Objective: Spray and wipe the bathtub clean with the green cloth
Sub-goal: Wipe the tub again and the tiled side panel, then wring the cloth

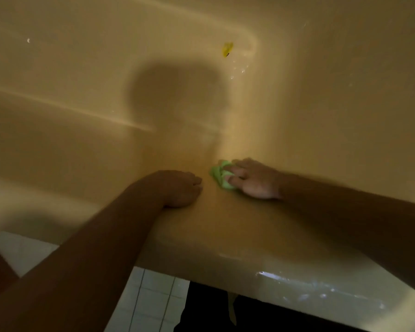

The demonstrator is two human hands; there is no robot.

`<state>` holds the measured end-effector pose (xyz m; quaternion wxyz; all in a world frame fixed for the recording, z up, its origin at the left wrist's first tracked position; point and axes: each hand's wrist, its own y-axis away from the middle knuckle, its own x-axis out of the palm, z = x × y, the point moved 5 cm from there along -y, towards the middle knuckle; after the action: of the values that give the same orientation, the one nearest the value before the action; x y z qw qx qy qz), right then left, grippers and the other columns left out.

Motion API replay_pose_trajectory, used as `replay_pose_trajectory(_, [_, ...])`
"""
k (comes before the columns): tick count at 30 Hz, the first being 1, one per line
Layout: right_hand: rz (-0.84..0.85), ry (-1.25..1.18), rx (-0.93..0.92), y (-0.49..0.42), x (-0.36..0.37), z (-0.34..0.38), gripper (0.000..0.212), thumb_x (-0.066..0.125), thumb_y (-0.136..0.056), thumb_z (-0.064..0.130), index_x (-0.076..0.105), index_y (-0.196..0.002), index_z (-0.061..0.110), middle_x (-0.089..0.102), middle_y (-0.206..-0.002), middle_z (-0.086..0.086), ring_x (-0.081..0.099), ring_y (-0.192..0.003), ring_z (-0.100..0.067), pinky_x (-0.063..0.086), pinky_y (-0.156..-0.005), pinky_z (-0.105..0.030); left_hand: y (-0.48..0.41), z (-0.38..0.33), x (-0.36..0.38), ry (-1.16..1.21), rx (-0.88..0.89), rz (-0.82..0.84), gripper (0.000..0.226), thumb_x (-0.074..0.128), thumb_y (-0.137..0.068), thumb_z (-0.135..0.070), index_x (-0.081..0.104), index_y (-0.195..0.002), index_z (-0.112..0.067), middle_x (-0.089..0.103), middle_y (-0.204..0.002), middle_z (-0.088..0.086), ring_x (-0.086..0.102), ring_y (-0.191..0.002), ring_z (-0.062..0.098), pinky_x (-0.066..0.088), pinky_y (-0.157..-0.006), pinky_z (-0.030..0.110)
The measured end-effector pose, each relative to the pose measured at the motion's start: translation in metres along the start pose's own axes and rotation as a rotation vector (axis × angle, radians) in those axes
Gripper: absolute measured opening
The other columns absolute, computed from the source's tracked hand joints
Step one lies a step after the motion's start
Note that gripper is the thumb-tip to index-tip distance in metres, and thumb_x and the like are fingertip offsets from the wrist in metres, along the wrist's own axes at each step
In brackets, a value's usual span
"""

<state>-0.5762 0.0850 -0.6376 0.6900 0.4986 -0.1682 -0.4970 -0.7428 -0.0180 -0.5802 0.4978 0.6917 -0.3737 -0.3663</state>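
The beige bathtub (321, 116) filled most of the view. Inside it lay a small yellow object (227, 49) near the far curved corner, too blurred to identify, with a few bright droplets scattered just below it. The green cloth (219, 176) sat bunched on the tub's near inner slope. The right hand (254, 178) pressed on it with fingers (236, 169) stretched flat over its right side, not curled around it. The left hand (182, 188) rested just beside the cloth, apart from it, fingers curled under into a fist with nothing visible in it. A white tiled floor (149, 298) showed below the wet rim.
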Motion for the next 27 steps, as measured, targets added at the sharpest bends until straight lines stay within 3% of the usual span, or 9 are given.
replay_pose_trajectory(3, [-0.061,-0.292,-0.181,0.084,-0.004,0.055,0.054,0.034,-0.111,0.048,0.034,-0.161,0.028,0.044,-0.157,-0.001,0.032,-0.148,-0.015,0.018,-0.119,-0.018,0.012,0.006,-0.003,0.028,-0.021,-0.044,0.053,0.027,-0.113,-0.046,0.032,-0.162,-0.027,0.025,-0.171,-0.002,0.026,-0.156,0.02,0.021,-0.126,0.037])
replay_pose_trajectory(5, [-0.051,-0.383,-0.284,0.137,-0.008,0.085,0.055,0.034,-0.108,0.05,0.032,-0.161,0.032,0.042,-0.154,0.007,0.03,-0.14,-0.001,0.014,-0.111,-0.004,0.019,0.011,-0.005,0.036,-0.031,-0.056,0.053,0.029,-0.112,-0.045,0.033,-0.162,-0.027,0.026,-0.171,-0.001,0.027,-0.156,0.02,0.022,-0.126,0.036])
replay_pose_trajectory(8, [0.027,-0.419,-0.344,0.17,-0.01,0.091,0.057,0.031,-0.105,0.06,0.027,-0.16,0.047,0.026,-0.162,0.024,0.015,-0.146,0.014,0.008,-0.117,-0.007,0.024,0.018,-0.005,0.041,-0.055,-0.064,0.052,0.031,-0.112,-0.046,0.034,-0.161,-0.029,0.026,-0.171,-0.004,0.027,-0.156,0.02,0.022,-0.127,0.038])
replay_pose_trajectory(10, [0.049,-0.411,-0.333,0.156,-0.011,0.081,0.058,0.029,-0.104,0.057,0.028,-0.16,0.042,0.032,-0.152,0.031,0.017,-0.137,0.026,0.01,-0.113,-0.003,0.022,0.018,-0.004,0.033,-0.058,-0.075,0.053,0.03,-0.111,-0.049,0.035,-0.16,-0.031,0.027,-0.171,-0.004,0.028,-0.155,0.02,0.023,-0.126,0.04])
replay_pose_trajectory(14, [0.014,-0.204,-0.189,0.071,-0.001,0.025,0.062,0.025,-0.106,0.058,0.031,-0.161,0.03,0.038,-0.16,0.006,0.032,-0.149,-0.01,0.018,-0.124,-0.026,0.02,0.017,-0.006,0.015,-0.06,-0.066,0.053,0.029,-0.11,-0.05,0.035,-0.16,-0.033,0.026,-0.17,-0.006,0.029,-0.155,0.02,0.023,-0.126,0.041])
replay_pose_trajectory(17, [-0.034,0.126,-0.035,-0.004,-0.003,-0.022,0.067,0.018,-0.104,0.065,0.026,-0.162,0.033,0.027,-0.168,-0.007,0.022,-0.155,-0.026,0.014,-0.127,-0.041,0.018,0.02,-0.007,0.019,-0.061,-0.058,0.054,0.028,-0.11,-0.052,0.031,-0.162,-0.035,0.023,-0.171,-0.008,0.025,-0.157,0.019,0.02,-0.127,0.041])
replay_pose_trajectory(20, [-0.156,0.266,0.08,-0.052,-0.004,-0.03,0.064,0.015,-0.105,0.064,0.019,-0.163,0.039,0.006,-0.174,-0.007,-0.001,-0.16,-0.03,-0.001,-0.128,-0.053,0.017,0.025,-0.005,0.022,-0.063,-0.07,0.054,0.028,-0.109,-0.056,0.033,-0.16,-0.039,0.025,-0.17,-0.01,0.028,-0.155,0.018,0.022,-0.126,0.043])
replay_pose_trajectory(24, [-0.145,0.044,0.175,-0.062,0.011,-0.001,0.062,0.018,-0.106,0.062,0.021,-0.163,0.037,0.005,-0.174,-0.006,-0.002,-0.16,-0.03,-0.002,-0.128,-0.053,0.028,0.026,-0.007,-0.005,-0.11,-0.093,0.055,0.026,-0.107,-0.061,0.035,-0.157,-0.042,0.028,-0.169,-0.012,0.031,-0.154,0.019,0.024,-0.125,0.047])
replay_pose_trajectory(27, [-0.037,-0.216,0.086,-0.029,0.008,0.029,0.06,0.024,-0.109,0.058,0.027,-0.163,0.03,0.019,-0.172,-0.006,0.013,-0.159,-0.026,0.005,-0.129,-0.038,0.047,0.029,-0.007,-0.013,-0.132,-0.076,0.057,0.026,-0.106,-0.061,0.038,-0.157,-0.037,0.03,-0.169,-0.007,0.032,-0.153,0.021,0.024,-0.124,0.049])
